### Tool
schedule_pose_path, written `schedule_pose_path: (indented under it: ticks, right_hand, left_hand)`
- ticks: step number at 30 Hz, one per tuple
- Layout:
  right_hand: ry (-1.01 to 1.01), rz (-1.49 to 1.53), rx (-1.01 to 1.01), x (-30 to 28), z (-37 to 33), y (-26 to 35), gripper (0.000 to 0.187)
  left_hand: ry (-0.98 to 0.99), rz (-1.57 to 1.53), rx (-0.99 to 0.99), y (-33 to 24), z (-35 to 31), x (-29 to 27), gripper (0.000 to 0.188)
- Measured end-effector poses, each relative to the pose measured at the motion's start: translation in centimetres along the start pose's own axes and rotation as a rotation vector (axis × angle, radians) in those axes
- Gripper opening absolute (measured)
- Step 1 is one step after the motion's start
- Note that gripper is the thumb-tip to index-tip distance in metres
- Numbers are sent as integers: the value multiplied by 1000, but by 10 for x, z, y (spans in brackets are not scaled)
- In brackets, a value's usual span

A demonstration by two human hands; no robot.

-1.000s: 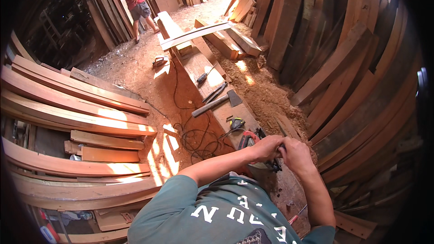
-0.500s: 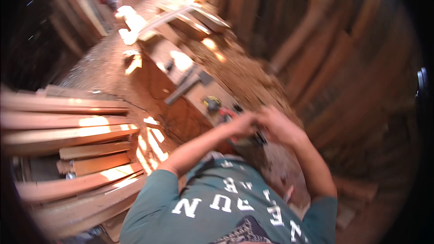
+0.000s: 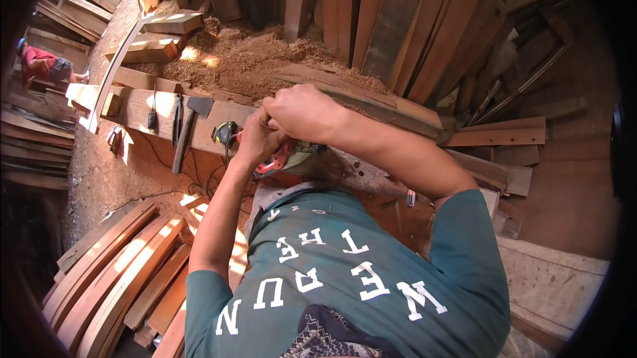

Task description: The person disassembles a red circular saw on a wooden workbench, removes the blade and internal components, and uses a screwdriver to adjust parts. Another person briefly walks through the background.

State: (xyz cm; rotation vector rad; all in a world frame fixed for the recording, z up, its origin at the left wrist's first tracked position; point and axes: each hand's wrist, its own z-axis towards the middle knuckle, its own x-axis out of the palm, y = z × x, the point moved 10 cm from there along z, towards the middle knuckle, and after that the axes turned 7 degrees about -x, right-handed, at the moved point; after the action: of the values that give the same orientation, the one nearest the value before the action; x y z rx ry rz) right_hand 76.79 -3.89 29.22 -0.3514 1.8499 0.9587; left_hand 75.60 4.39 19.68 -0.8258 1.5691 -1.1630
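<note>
My left hand [image 3: 261, 136] and my right hand [image 3: 302, 114] meet above the workbench, fingers closed and pressed together. Whatever lies between them is hidden by the fingers. Directly beneath, a red tool with dark parts [image 3: 273, 161] is partly covered by my hands; whether either hand touches it I cannot tell. Just left of my left hand is a yellow-and-black tape measure [image 3: 226, 133]. Farther left on the bench lie a hammer-like tool with a broad head [image 3: 188, 126], a slim dark tool [image 3: 177, 119] and a screwdriver [image 3: 152, 116].
A long plank bench [image 3: 133, 107] runs under the tools, with cables [image 3: 211, 175] hanging at its near side. Sawdust [image 3: 245, 53] heaps behind it. Tall boards [image 3: 338, 13] lean at the back; curved timbers [image 3: 116, 252] are stacked at lower left. Another person [image 3: 46, 66] is far left.
The view has swung round, so the bench now runs more level across it and the leaning boards appear at the top. My hands stay together, with the right now over the left.
</note>
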Motion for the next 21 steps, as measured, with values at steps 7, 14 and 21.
schedule_pose_path:
  ticks: [7,14,21]
  right_hand:
    - [-313,-24,-260,-12,-15,10,32]
    - [-87,48,-510,4,-21,40,29]
    - [-37,-18,-9,6,-11,11,26]
  left_hand:
    - [-71,164,89,16,-3,1,25]
    - [-51,48,308,-28,-25,4,32]
    - [-202,255,-6,-15,-23,-5,31]
